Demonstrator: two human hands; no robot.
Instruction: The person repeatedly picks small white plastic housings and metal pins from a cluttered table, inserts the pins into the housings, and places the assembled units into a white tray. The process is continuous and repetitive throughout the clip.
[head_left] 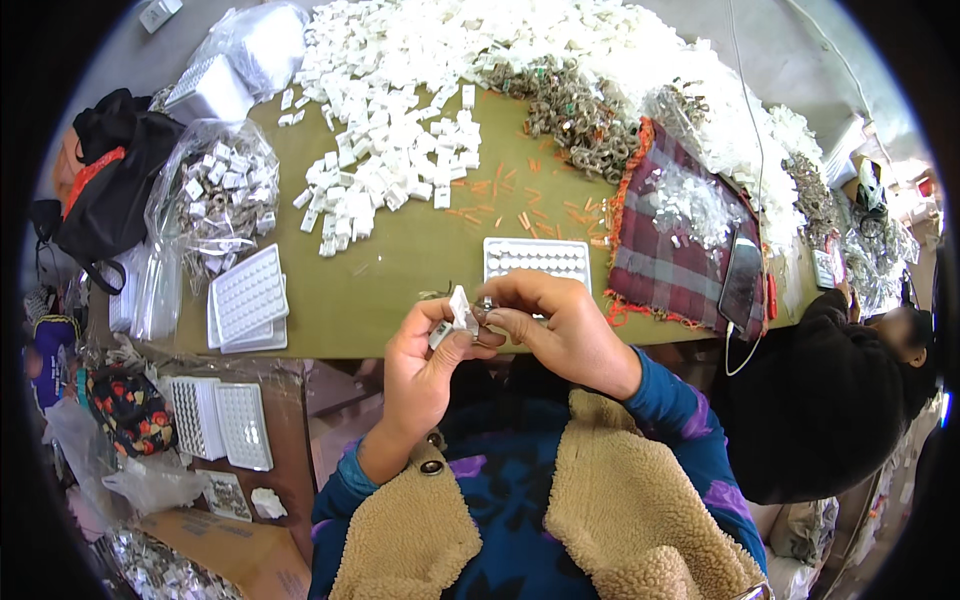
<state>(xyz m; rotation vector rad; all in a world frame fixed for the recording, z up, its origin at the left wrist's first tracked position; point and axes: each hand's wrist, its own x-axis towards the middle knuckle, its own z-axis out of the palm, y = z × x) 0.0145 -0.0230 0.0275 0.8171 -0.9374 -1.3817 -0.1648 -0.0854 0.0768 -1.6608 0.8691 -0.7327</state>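
Note:
My left hand is closed round a small white plastic piece, which stands up between thumb and fingers. A white block also shows in that hand, against the fingers. Just to the right, my right hand pinches a small metallic part close to the white piece; its exact kind is too small to tell. Both hands are together over the table's near edge. Behind my right hand lies a white tray with rows of small white pieces, its near part hidden by the hand.
Loose white blocks cover the far table. Orange strips and grey metal parts lie to their right. A plaid cloth bears a phone. Stacked trays lie left. A person in black sits at right.

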